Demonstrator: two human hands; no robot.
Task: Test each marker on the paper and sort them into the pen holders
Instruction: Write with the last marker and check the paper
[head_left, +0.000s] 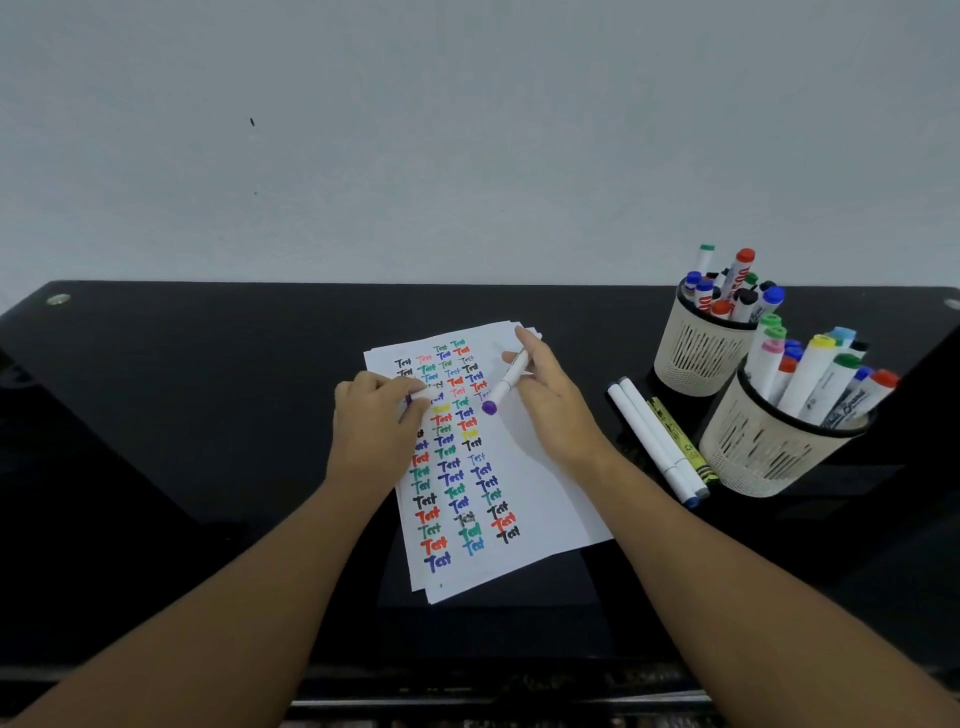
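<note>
1. Head view shows your right hand (545, 400) holding a white marker (506, 382) between thumb and fingers, the other fingers loosely extended; its purple end (489, 407) points down and left, hanging just above the paper (540, 483)
2. Your left hand (376, 421) is curled on the left part of the paper, fingers pinching a small purple piece (409, 399), most likely the marker's cap; it is mostly hidden by the fingers
3. The paper is a small stack of white sheets lying slightly fanned on the black table (182, 415), between your two forearms; the top sheet carries columns of the word "Test" in black, red, green, blue, yellow and purple
4. Right of the paper, three markers lie side by side on the table: two white ones (652, 441) touching each other, and a yellow one (678, 436) just beside them
5. Two cream mesh pen holders with black rims stand at the right end of the table. The far holder (696, 353) holds markers with red, blue, black and green caps
6. The near holder (763, 452) stands just beside the yellow marker and holds markers with pink, green, yellow, blue, red and black caps, leaning left and right
7. A pale wall (467, 130) rises behind the table
</note>
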